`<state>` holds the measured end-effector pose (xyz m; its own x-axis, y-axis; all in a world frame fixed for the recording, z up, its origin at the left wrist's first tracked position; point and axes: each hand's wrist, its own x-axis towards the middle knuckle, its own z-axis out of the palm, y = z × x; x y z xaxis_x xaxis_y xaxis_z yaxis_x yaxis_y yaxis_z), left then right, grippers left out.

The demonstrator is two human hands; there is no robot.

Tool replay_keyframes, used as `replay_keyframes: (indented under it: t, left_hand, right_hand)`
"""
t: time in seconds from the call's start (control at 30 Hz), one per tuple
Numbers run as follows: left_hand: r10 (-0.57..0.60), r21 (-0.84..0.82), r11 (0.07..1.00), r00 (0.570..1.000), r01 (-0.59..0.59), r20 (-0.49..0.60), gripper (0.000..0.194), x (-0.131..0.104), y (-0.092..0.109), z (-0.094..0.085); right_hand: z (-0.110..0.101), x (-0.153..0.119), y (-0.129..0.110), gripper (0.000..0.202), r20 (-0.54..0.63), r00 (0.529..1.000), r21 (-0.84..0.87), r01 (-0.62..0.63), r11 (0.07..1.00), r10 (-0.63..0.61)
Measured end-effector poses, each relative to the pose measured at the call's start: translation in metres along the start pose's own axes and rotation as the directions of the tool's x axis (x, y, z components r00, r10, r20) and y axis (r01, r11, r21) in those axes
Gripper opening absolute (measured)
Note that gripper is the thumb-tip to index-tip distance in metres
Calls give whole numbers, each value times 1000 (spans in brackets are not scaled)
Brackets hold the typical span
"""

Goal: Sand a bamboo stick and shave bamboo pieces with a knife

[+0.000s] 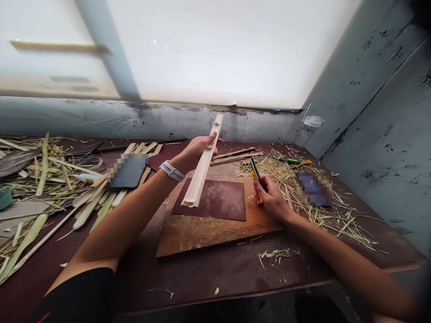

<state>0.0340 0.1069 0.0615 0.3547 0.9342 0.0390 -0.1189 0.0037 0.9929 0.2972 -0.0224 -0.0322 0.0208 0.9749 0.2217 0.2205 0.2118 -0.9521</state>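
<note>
My left hand, with a pale watch band on the wrist, is closed around a long pale strip of bamboo or wood. The strip is held tilted above the board, its far end raised, and small notches or raised bits show along it. In my right hand is a yellow and black utility knife, pointing up and away from me; I cannot make out its blade. Below the strip, a dark red sheet of sandpaper lies on a brown wooden board.
Pale strips and shavings heap at the left, with a phone on them. Thin shavings and a blurred dark flat object lie at the right. A clear cup stands in the back corner against the wall.
</note>
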Motion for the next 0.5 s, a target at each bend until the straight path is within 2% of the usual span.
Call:
replay_keyframes:
  t: [0.13,0.23,0.4,0.5]
  left_hand:
    - [-30,68,997,998,26,61,43,-1,-4,5]
    - [-56,141,989,994,42,95,41,-10,-21,12]
    - [-115,278,958,982,69,151,40,-46,-58,15]
    - [-118,338,939,981,60,156,42,-72,-72,15]
  right_hand:
    - [-5,2,-2,46,53,998,59,-46,997,43]
    - [-6,4,-2,45,51,995,139,-87,986,81]
    - [-7,5,-1,38,69,992,197,-120,973,109]
    - [-8,7,-1,37,91,992,227,-110,968,92]
